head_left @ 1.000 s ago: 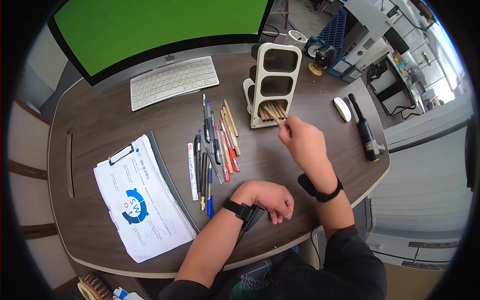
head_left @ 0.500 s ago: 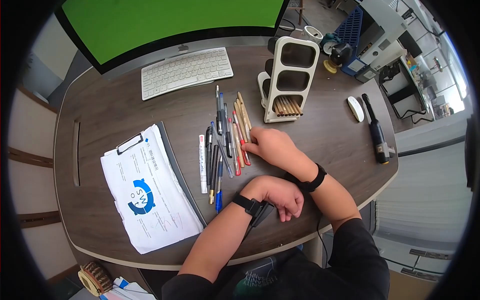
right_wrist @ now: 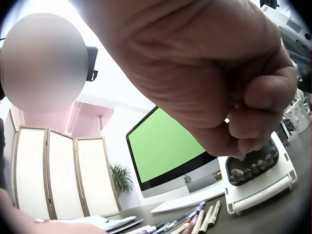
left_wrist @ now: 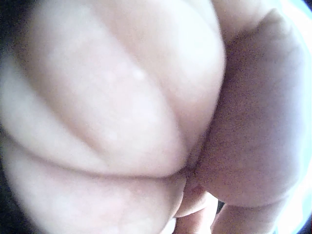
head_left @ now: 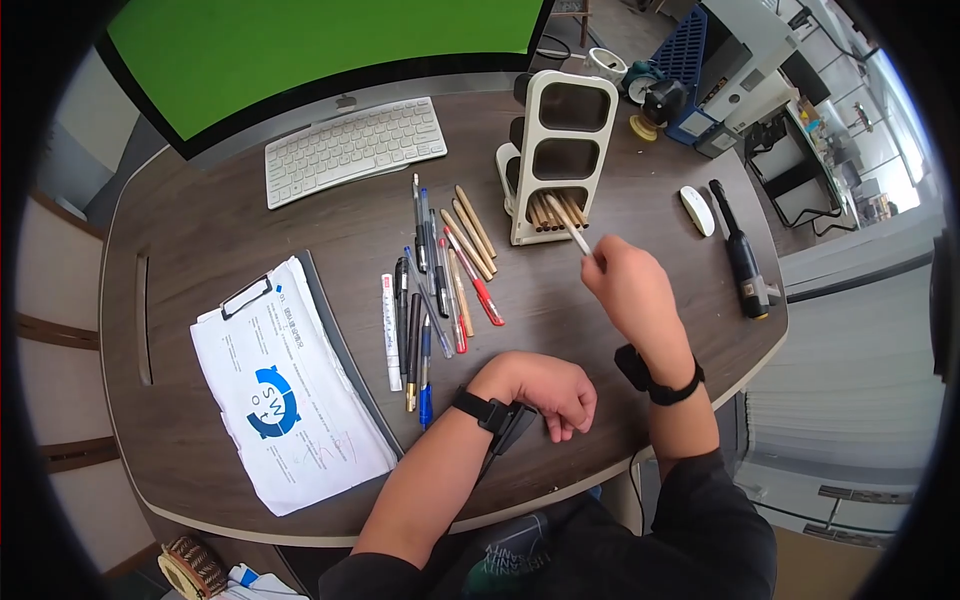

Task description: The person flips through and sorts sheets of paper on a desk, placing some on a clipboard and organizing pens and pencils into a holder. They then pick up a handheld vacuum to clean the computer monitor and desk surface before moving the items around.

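Observation:
My right hand (head_left: 635, 290) pinches a wooden pencil (head_left: 577, 237) by its near end. The pencil's far end points into the bottom compartment of a white upright organizer (head_left: 540, 238), where several pencils (head_left: 545, 212) lie side by side. In the right wrist view the fingers curl in front of the organizer (right_wrist: 261, 197), mostly hiding the held pencil. My left hand (head_left: 545, 390) rests on the desk near its front edge, fingers loosely curled and holding nothing. Left of the organizer lie loose pencils (head_left: 475, 228), a red-capped pen (head_left: 488, 302), several other pens and a white marker (head_left: 390, 335).
A clipboard with papers (head_left: 290, 390) lies at the left. Behind the pens are a white keyboard (head_left: 355, 150) and a monitor (head_left: 330, 60) with a green screen. On the right side lie a white mouse (head_left: 697, 211) and a black handheld device (head_left: 741, 255).
My right hand went from the organizer to the loose pencils, then back right to the organizer with a pencil. The red-capped pen has turned slightly. My left hand stays put.

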Demonstrator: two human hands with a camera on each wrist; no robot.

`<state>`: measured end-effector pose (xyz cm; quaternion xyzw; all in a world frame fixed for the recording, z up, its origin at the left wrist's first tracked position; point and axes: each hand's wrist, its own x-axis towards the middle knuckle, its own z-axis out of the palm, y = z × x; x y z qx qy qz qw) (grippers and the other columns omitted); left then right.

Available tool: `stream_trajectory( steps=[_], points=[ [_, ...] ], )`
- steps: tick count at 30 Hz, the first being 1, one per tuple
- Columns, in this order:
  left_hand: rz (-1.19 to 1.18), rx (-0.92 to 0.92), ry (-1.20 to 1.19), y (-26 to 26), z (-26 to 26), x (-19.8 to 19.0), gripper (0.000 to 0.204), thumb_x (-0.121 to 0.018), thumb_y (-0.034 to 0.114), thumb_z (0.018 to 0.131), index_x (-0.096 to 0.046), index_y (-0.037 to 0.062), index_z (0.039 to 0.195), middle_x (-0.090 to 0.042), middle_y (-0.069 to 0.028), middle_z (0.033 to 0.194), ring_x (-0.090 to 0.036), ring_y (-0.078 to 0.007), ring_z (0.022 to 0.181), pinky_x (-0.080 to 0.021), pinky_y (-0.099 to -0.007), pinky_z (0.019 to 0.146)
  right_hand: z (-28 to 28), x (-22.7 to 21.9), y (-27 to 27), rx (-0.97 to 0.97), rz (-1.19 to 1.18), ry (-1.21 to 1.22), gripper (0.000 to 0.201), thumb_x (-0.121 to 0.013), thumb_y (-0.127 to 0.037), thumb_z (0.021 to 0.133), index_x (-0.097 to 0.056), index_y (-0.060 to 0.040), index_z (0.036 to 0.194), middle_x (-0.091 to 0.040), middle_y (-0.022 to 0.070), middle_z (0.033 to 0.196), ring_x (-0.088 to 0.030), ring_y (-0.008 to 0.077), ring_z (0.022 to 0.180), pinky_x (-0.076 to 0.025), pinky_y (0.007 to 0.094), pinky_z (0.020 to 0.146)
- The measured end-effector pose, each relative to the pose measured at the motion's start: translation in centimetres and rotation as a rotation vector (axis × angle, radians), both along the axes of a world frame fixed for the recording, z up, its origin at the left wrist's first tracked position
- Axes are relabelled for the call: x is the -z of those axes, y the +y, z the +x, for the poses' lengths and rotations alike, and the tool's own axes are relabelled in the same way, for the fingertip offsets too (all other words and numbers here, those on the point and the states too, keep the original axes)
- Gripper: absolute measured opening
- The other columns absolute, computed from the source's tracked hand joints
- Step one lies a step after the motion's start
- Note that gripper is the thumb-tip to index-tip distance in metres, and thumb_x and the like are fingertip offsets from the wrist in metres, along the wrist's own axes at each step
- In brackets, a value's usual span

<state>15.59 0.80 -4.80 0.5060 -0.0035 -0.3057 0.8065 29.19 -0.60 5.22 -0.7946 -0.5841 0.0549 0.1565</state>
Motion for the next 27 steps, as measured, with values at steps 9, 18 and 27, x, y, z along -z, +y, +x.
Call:
stream_trajectory(
  steps=[9,18,27],
  points=[
    [-0.019,-0.003,0.006,-0.1,0.1,0.4,0.016,-0.065,0.010,0.091,-0.067,-0.0042,0.098,-0.068,-0.0108,0.087,-0.070,-0.0182,0.078,-0.059,-0.0283,0.072,-1.2,1.9,2.1,-0.112,0.180,0.291,0.025,-0.075,-0.021,0.088,-0.064,0.0010,0.091,-0.064,0.0144,0.077,-0.062,0.0311,0.068,-0.049,0.0391,0.064],
    [-0.009,0.007,-0.001,-0.2,0.2,0.6,0.016,-0.065,0.010,0.091,-0.067,-0.0040,0.099,-0.068,-0.0101,0.089,-0.070,-0.0186,0.081,-0.060,-0.0305,0.073,-3.2,6.5,4.3,-0.306,-0.089,0.163,0.032,-0.071,-0.032,0.090,-0.063,-0.0020,0.095,-0.069,0.0177,0.080,-0.066,0.0385,0.076,-0.052,0.0455,0.068],
    [-0.025,0.012,0.004,-0.2,0.3,0.8,0.016,-0.066,0.011,0.092,-0.067,-0.0036,0.098,-0.068,-0.0092,0.089,-0.070,-0.0175,0.081,-0.060,-0.0301,0.073,-4.0,6.4,5.0,-0.272,-0.213,0.156,0.030,-0.067,-0.026,0.085,-0.059,0.0026,0.085,-0.067,0.0255,0.081,-0.067,0.0435,0.081,-0.053,0.0526,0.072]
  ],
)
